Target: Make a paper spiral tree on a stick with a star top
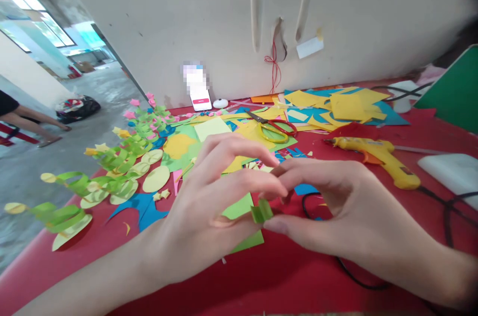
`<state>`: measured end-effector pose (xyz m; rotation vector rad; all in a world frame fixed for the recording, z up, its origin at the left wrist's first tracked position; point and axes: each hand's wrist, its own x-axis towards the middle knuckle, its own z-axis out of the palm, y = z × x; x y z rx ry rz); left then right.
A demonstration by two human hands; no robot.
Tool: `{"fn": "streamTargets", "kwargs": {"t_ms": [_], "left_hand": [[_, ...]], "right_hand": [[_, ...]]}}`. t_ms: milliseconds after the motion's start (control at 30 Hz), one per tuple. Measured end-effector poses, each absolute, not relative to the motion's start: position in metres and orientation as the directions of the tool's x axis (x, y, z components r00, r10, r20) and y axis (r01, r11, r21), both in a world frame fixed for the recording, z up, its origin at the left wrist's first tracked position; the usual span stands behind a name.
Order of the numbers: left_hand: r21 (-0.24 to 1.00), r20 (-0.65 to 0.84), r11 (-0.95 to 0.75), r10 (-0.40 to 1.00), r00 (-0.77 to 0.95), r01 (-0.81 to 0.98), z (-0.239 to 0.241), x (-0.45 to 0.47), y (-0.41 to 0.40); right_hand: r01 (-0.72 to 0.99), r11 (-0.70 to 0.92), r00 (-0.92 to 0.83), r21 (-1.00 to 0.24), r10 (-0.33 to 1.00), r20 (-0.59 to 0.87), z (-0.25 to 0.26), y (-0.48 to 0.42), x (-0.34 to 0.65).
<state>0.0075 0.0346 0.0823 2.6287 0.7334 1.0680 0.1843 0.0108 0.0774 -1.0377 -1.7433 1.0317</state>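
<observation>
My left hand [209, 206] and my right hand [336, 206] meet above the red table [284, 276]. Both pinch a small folded strip of green paper [262, 211] between thumb and fingers. The left thumb and forefinger close on its left end, and the right fingers press on its right end. A larger sheet of light green paper [239, 209] lies on the table just under the hands, partly hidden by my left hand.
Green paper spirals on pale yellow ovals [93, 186] stand along the table's left edge. Scissors with red and yellow handles [274, 129], a yellow glue gun [381, 157] with a black cord, paper scraps [336, 104] and a phone [199, 92] lie behind. A person's arm [33, 119] shows far left.
</observation>
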Motion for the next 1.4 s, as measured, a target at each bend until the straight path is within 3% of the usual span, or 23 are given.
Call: {"fn": "streamTargets", "kwargs": {"t_ms": [167,300,400,500,600,867,1100,1233,1400], "left_hand": [[0.628,0.522,-0.721,0.670,0.528,0.294,0.079,0.012,0.037],[0.824,0.292,-0.514,0.748,0.596,0.240,0.078,0.011,0.039],[0.961,0.123,-0.259,0.717,0.686,0.099,0.080,0.009,0.040],[0.996,0.078,-0.014,0.641,0.763,-0.090,0.082,0.009,0.039],[0.979,0.090,0.088,0.625,0.775,-0.184,0.082,0.012,0.036],[0.981,0.090,0.047,0.751,0.654,-0.188,0.077,0.016,0.030],[0.964,-0.056,0.182,0.850,0.523,-0.193,0.077,0.023,0.028],[0.991,-0.035,0.087,0.897,0.440,-0.099,0.073,0.027,0.030],[0.987,0.120,-0.151,0.907,0.403,0.046,0.068,0.026,0.031]], "right_hand": [[0.294,0.564,-0.229,-0.771,0.825,0.516,0.079,0.008,0.193],[0.376,0.692,-0.218,-0.616,0.712,0.667,0.081,0.011,0.198],[0.418,0.741,-0.251,-0.525,0.650,0.718,0.083,0.016,0.199],[0.423,0.778,-0.304,-0.465,0.605,0.736,0.082,0.019,0.199],[0.408,0.790,-0.336,-0.457,0.595,0.730,0.081,0.017,0.200],[0.430,0.798,-0.358,-0.423,0.580,0.731,0.079,0.023,0.203],[0.581,0.808,-0.429,-0.093,0.402,0.809,0.084,0.028,0.201],[0.660,0.751,-0.423,-0.011,0.385,0.820,0.080,0.027,0.200],[0.660,0.748,-0.468,0.070,0.337,0.817,0.076,0.024,0.199]]}}
